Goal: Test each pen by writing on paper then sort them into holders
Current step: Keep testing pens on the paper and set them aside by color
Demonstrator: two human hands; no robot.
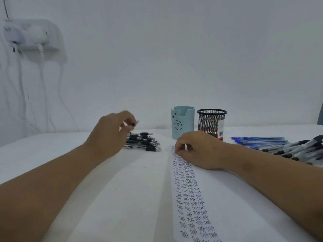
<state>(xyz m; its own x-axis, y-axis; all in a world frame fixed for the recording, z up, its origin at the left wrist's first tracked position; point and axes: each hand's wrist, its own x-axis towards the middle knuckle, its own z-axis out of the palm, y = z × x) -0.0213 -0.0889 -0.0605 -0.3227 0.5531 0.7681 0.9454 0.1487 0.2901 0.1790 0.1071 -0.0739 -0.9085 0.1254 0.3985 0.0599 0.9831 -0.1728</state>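
A long white paper [206, 194] with columns of handwritten "Test" lies in front of me. My right hand [201, 151] rests on its far end, fingers curled with no pen in them. My left hand [111, 133] hovers, blurred, just above a pile of black clicker pens [145, 142]; its fingertips pinch what looks like one pen with a dark tip. Behind the paper stand a teal bear-face holder [182, 122] and a black mesh holder [211, 123]; no pens show above their rims.
Blue capped pens [260, 140] and a heap of black capped pens [300, 149] lie at the right beside my forearm. The white table meets a white wall; a socket with hanging cables [35, 37] is at the far left.
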